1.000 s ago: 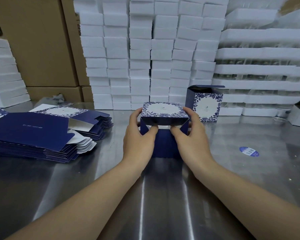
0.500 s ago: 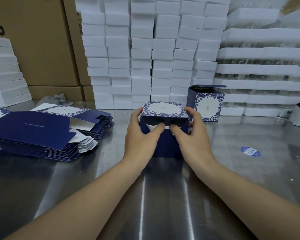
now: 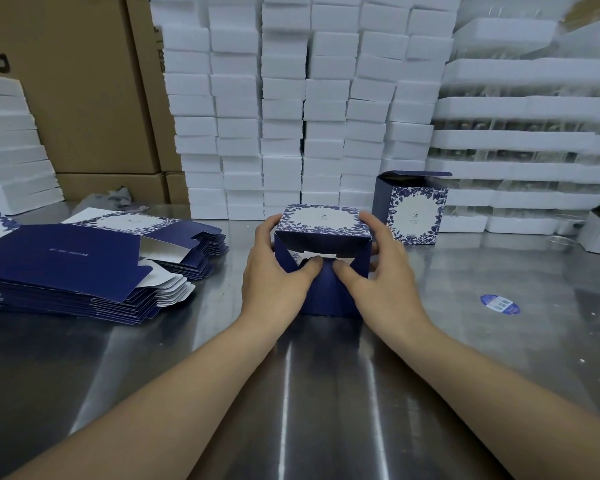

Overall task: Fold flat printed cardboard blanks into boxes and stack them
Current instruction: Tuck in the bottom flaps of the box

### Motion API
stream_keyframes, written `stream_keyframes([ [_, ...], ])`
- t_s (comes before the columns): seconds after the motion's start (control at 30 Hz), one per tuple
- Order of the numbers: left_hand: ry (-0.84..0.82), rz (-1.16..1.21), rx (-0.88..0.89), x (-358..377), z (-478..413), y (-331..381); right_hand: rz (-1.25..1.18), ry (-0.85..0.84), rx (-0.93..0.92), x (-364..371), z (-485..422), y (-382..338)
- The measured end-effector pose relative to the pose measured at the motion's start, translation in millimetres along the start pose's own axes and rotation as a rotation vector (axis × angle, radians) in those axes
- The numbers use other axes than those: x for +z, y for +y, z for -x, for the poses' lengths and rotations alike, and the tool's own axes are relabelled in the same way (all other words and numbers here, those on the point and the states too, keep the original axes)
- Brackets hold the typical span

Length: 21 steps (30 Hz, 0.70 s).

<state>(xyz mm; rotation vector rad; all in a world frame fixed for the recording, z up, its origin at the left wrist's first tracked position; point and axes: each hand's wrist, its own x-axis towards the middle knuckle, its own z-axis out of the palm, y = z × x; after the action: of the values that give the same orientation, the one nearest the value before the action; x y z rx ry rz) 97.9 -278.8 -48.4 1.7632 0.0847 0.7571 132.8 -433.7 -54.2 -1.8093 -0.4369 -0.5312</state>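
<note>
Both hands are on one half-made box (image 3: pixel 321 223), which lies on its side on the steel table (image 3: pixel 326 393) straight in front of the person, open end turned toward them so the closing flaps can be worked; the left hand (image 3: pixel 274 271) clasps the left edge, thumb up at the rim of the printed face, forefinger bent in against the dark flap (image 3: pixel 326 292) near the middle; the right hand (image 3: pixel 378 275) mirrors it on the right edge, its forefinger just beside the other; I'd say the thumbs brace the carton square while the forefingers push the flap home, since a white gap shows along the seam and the end isn't locked yet; the remaining fingers are hidden behind the card, so I cannot tell how they lie; flat blanks (image 3: pixel 66 268) sit fanned in a pile at the left, handy for the next one; a finished box (image 3: pixel 413 216) stands upright behind on the right, top flap raised, near the white foam blocks (image 3: pixel 284 98), likely where the stack begins
</note>
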Motion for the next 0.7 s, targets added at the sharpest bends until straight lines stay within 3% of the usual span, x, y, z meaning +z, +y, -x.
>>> stream_keyframes([
  [0.5, 0.036, -0.141, 0.047, -8.4, -4.8, -2.2, 0.056, 0.061, -0.042, -4.3, -1.8, 0.2],
  [0.7, -0.031, -0.209, 0.049, -18.4, -13.6, -3.7, 0.025, 0.02, -0.01, -8.0, -10.0, 3.6],
])
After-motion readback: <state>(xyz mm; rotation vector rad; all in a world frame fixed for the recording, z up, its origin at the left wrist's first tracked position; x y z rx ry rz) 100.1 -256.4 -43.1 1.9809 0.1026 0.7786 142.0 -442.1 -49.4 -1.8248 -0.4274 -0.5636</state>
